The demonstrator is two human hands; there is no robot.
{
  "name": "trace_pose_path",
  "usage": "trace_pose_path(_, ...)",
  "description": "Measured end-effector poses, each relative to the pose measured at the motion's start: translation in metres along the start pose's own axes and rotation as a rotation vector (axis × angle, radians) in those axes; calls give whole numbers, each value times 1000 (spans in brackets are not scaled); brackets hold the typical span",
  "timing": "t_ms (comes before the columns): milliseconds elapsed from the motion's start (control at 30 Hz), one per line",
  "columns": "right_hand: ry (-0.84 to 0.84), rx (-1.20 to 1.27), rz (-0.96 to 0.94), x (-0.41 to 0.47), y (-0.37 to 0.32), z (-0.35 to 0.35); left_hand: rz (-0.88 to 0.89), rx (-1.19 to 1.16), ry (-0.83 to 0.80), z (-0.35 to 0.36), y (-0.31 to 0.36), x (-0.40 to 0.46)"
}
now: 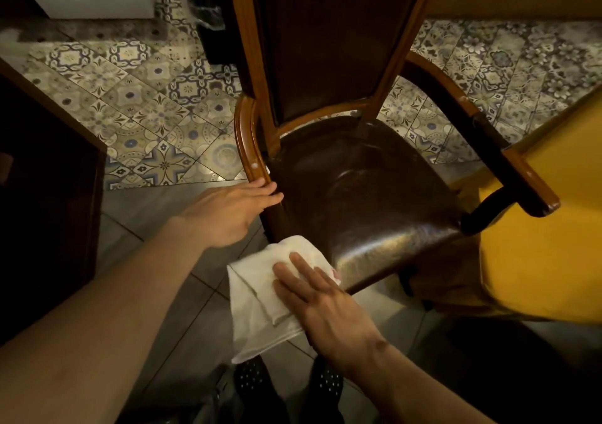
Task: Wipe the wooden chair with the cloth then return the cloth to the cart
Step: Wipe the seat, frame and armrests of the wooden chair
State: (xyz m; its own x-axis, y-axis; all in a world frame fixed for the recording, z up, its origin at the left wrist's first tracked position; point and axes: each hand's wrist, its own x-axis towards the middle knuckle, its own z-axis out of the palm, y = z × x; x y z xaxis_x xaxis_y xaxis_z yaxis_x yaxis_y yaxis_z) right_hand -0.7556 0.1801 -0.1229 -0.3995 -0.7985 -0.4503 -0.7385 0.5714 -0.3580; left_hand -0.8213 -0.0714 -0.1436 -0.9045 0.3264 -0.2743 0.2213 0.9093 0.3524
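The wooden chair (355, 182) fills the middle of the head view, with a dark leather seat, a tall dark back and curved brown armrests. My left hand (228, 215) grips the chair's left armrest near its front end. A white cloth (257, 296) hangs over the front left corner of the seat. My right hand (322, 309) lies flat on the cloth with fingers spread, pressing it against the seat's front edge. The cart is not visible.
A yellow tablecloth (547, 260) covers a table at the right, touching the chair's right armrest (508, 166). Dark wooden furniture (45, 195) stands at the left. Patterned floor tiles (156, 114) lie behind the chair. My dark shoes (286, 381) show at the bottom.
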Motion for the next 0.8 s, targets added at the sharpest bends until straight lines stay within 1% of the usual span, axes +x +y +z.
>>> trace_pose_path(100, -5, -16, 30, -2, -4, 1, -37, -16, -5, 7, 8, -2)
trace_pose_path(167, -11, -7, 43, -6, -7, 2, -56, 16, -17, 15, 15, -6)
trace_pose_path(367, -66, -35, 81, -24, -16, 9, -99, 93, 17, 28, 26, -7)
trace_pose_path(500, -95, -46, 86, -32, -20, 8, -134, 107, -6, 28, 32, -7)
trace_pose_path(733, -232, -58, 100, -47, -23, 19, -204, 119, -40, 31, 42, -4)
trace_pose_path(800, -247, -70, 94, -50, -23, 20, -223, 115, -49, 31, 44, -3)
